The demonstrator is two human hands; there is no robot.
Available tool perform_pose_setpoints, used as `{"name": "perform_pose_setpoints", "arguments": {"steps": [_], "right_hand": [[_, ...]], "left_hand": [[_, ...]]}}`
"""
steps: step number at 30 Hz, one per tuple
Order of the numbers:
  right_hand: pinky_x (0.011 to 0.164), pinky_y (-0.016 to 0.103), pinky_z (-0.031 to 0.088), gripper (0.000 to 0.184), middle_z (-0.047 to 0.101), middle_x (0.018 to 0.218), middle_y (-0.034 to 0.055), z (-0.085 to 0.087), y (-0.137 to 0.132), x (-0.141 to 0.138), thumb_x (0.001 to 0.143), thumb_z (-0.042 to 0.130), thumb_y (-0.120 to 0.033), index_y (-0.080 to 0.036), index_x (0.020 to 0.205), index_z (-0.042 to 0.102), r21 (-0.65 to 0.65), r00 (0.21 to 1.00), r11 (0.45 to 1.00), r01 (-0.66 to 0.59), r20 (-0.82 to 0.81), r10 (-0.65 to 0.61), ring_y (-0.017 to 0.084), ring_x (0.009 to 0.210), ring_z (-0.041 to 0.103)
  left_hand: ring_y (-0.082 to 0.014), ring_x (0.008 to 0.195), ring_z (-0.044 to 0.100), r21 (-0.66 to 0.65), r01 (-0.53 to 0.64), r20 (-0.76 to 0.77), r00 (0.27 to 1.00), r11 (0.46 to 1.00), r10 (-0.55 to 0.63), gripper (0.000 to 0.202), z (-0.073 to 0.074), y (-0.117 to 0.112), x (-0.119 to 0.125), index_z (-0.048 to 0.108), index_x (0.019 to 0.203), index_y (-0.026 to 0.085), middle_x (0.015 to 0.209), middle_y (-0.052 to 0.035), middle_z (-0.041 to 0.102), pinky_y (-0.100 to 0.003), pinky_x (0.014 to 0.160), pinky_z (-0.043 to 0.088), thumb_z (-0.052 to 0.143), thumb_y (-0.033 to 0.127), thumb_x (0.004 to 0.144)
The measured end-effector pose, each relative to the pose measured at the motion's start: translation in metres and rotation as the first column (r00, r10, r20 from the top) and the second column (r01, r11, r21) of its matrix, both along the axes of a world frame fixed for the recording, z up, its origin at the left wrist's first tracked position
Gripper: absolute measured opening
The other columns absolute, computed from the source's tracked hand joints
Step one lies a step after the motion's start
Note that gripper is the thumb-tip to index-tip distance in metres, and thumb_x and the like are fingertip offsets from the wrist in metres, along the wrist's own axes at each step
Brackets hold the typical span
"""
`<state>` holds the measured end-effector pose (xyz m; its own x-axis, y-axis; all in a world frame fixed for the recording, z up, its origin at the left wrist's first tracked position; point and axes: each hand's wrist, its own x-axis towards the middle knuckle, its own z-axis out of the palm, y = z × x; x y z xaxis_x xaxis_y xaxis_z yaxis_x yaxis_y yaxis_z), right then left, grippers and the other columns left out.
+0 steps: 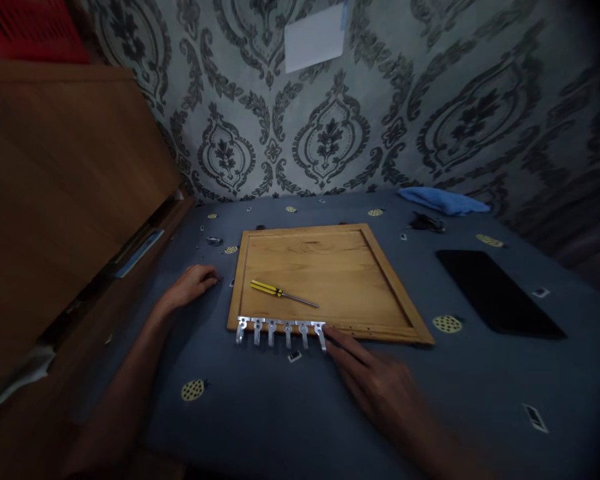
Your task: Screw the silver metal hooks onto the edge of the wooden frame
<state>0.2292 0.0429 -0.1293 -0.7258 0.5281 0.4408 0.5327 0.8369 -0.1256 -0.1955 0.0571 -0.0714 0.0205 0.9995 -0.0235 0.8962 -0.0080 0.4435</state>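
I observe 1 wall [330,107] in grey damask print ahead, 1 brown wooden cabinet [65,173] at my left, dim lighting.

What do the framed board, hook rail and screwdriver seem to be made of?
Framed board: wood, by its visible grain; the slight sheen suggests varnish.
Hook rail: probably metal, by its silvery colour and bright highlights; plated or bare is unclear.
Screwdriver: yellow-and-black handle, likely plastic; slim grey shaft, likely steel.

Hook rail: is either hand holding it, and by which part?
The right hand touches the hook rail at its right end; a grip cannot be told. The left hand is off it.
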Motion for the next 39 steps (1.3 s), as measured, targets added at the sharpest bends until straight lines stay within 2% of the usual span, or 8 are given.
{"name": "perform_pose_setpoints", "arguments": {"steps": [4, 8, 13, 19, 26, 33, 39], "right_hand": [[0.067, 0.028, 0.065, 0.041, 0.07, 0.136, 0.0073, 0.003, 0.0, -0.002, 0.095, 0.048, -0.007, -0.023, 0.124, 0.072, 0.019, 1.0, 1.0, 0.004, 0.006, -0.005, 0.018, 0.081, 0.079], [0.066, 0.027, 0.064, 0.041, 0.071, 0.135, 0.0061, 0.004, -0.001, -0.003, 0.095, 0.047, -0.006, -0.023, 0.124, 0.072, 0.05, 1.0, 0.999, 0.013, 0.025, -0.014, 0.017, 0.081, 0.079], [0.068, 0.029, 0.065, 0.042, 0.07, 0.136, 0.0065, 0.002, -0.002, -0.002, 0.095, 0.048, -0.006, -0.023, 0.125, 0.071, 0.022, 1.0, 1.0, 0.014, 0.021, -0.015, 0.018, 0.084, 0.079], [0.068, 0.032, 0.065, 0.044, 0.068, 0.139, 0.0067, -0.001, -0.002, -0.002, 0.093, 0.051, -0.006, -0.024, 0.128, 0.07, -0.006, 1.0, 1.0, 0.011, 0.005, -0.011, 0.019, 0.082, 0.078], [0.066, 0.03, 0.063, 0.04, 0.072, 0.133, 0.0077, 0.004, -0.003, -0.004, 0.093, 0.053, -0.008, -0.023, 0.125, 0.072, 0.009, 1.0, 0.999, 0.031, 0.002, -0.031, 0.018, 0.08, 0.077], [0.061, 0.032, 0.061, 0.042, 0.072, 0.133, 0.0087, 0.018, -0.006, -0.008, 0.094, 0.049, -0.005, -0.022, 0.126, 0.071, -0.065, 0.998, 0.998, 0.027, 0.051, -0.024, 0.019, 0.075, 0.076], [0.066, 0.033, 0.061, 0.042, 0.071, 0.135, 0.0084, 0.016, -0.007, -0.007, 0.093, 0.052, -0.004, -0.02, 0.126, 0.07, -0.05, 1.0, 0.999, 0.016, 0.019, -0.015, 0.018, 0.078, 0.075]], "left_hand": [[-0.0187, 0.072, 0.061, -0.007, -0.009, 0.015, 1.0, 1.0, 0.009, 0.022, 0.002, 0.001, -0.001, 0.07, 0.081, 0.02, 0.077, -0.0009, 0.072, -0.026, 0.068, 0.045, 0.056, 0.037, 0.086], [-0.0175, 0.07, 0.057, 0.001, -0.01, 0.042, 0.999, 1.0, 0.01, 0.024, 0.007, 0.0, 0.003, 0.067, 0.08, 0.019, 0.074, -0.0006, 0.068, -0.025, 0.064, 0.041, 0.054, 0.038, 0.087], [-0.0168, 0.072, 0.057, -0.002, 0.047, 0.108, 0.993, 0.999, -0.047, 0.03, 0.013, -0.003, 0.023, 0.067, 0.088, 0.018, 0.079, -0.0006, 0.067, -0.025, 0.066, 0.043, 0.05, 0.043, 0.092], [-0.0169, 0.074, 0.057, -0.018, 0.107, 0.129, 0.986, 0.994, -0.104, 0.028, 0.013, -0.002, 0.042, 0.067, 0.089, 0.018, 0.08, -0.0002, 0.068, -0.026, 0.069, 0.042, 0.052, 0.041, 0.091], [-0.0177, 0.072, 0.055, -0.028, 0.117, 0.114, 0.987, 0.993, -0.113, 0.035, 0.016, -0.003, 0.044, 0.066, 0.089, 0.017, 0.08, -0.0012, 0.067, -0.027, 0.068, 0.04, 0.049, 0.048, 0.092], [-0.0212, 0.077, 0.059, -0.103, 0.162, 0.091, 0.984, 0.981, -0.153, 0.041, 0.025, 0.003, 0.046, 0.067, 0.091, 0.018, 0.085, -0.0035, 0.069, -0.03, 0.071, 0.042, 0.049, 0.055, 0.09], [-0.0224, 0.077, 0.062, -0.123, 0.154, 0.087, 0.986, 0.98, -0.144, 0.048, 0.03, 0.004, 0.047, 0.069, 0.091, 0.019, 0.085, -0.0039, 0.071, -0.031, 0.07, 0.044, 0.048, 0.062, 0.089]]}}
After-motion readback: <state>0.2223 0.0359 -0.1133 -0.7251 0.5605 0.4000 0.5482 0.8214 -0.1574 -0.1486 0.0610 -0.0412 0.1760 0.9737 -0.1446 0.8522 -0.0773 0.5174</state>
